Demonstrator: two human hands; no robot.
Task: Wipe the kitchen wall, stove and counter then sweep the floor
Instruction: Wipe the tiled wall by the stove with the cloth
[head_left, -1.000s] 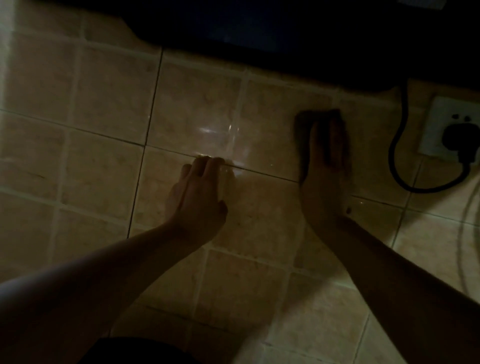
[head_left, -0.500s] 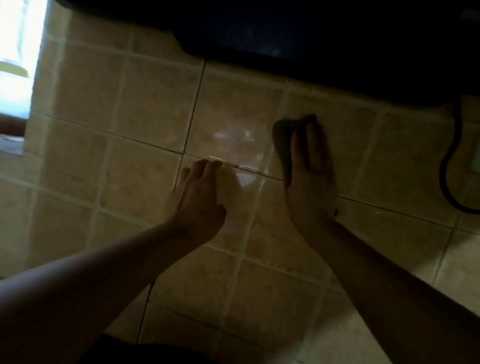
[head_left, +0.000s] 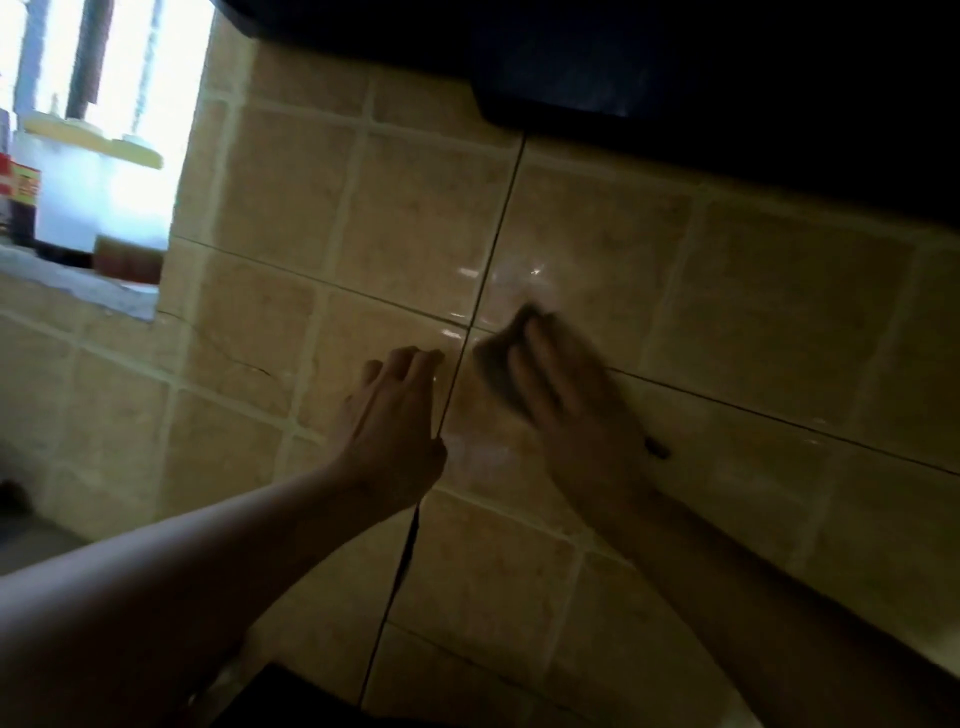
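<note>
Leftward the view has swung, baring a bright window; my left hand stays flat, fingers straight, on the tiled wall; my right hand has slid its dark cloth closer, pressing it flat; wall-wiping continues, I judge.

Dim, blurry pic w/ blown-out window glare upper left

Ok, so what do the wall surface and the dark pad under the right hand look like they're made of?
The wall looks like glazed ceramic tile: beige mottled squares with pale grout lines and bright glints near the hands. The pad under the right hand looks like a soft dark cloth or sponge; motion blur leaves its texture unclear. The left hand rests flat on the tile.
</note>
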